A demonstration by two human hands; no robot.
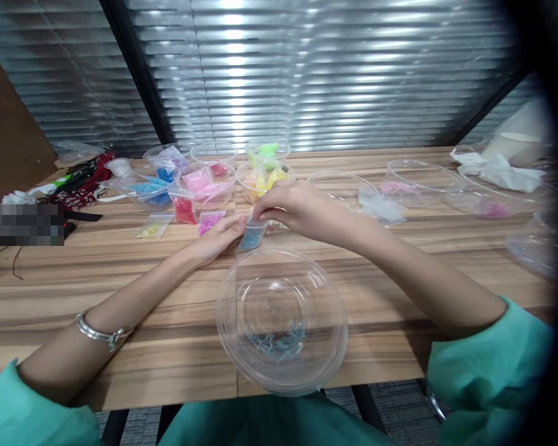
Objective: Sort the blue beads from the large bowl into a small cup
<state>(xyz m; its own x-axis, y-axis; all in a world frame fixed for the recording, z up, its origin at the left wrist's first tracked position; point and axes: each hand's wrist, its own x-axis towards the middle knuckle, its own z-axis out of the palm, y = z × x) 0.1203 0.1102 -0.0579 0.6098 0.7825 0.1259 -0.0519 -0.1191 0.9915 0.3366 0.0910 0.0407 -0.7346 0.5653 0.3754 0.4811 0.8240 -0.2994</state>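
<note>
Two green sleeves (488, 365) frame the near edge of the wood-grain tabletop (167, 353), and between the forearms we see a large clear round bowl (328, 356) with slim grey-blue pieces (281, 342) lying inside on its near side. A silvery bracelet (95, 331) circles the left forearm.

Just beyond the bowl's far rim, near the middle of the table, is a small clear bag of blue bits (251, 238). Our right hand (288, 207) comes down over it from above, thumb and fingers drawn together, pinching at its upper edge. Our left hand (221, 238) lies low on the wood with its fingers close together, their tips at the bag's left side; whether they grip the film, we cannot tell.

To the left of that hand we find a yellow packet (152, 228), a magenta packet (209, 223) and a red packet (185, 209). Behind these, clear bowls hold blue packets (155, 189), pink packets (199, 181) and yellow packets (275, 179). Crumpled white tissue (502, 170) sits at far right, and slatted blinds (353, 74) stand behind everything.
</note>
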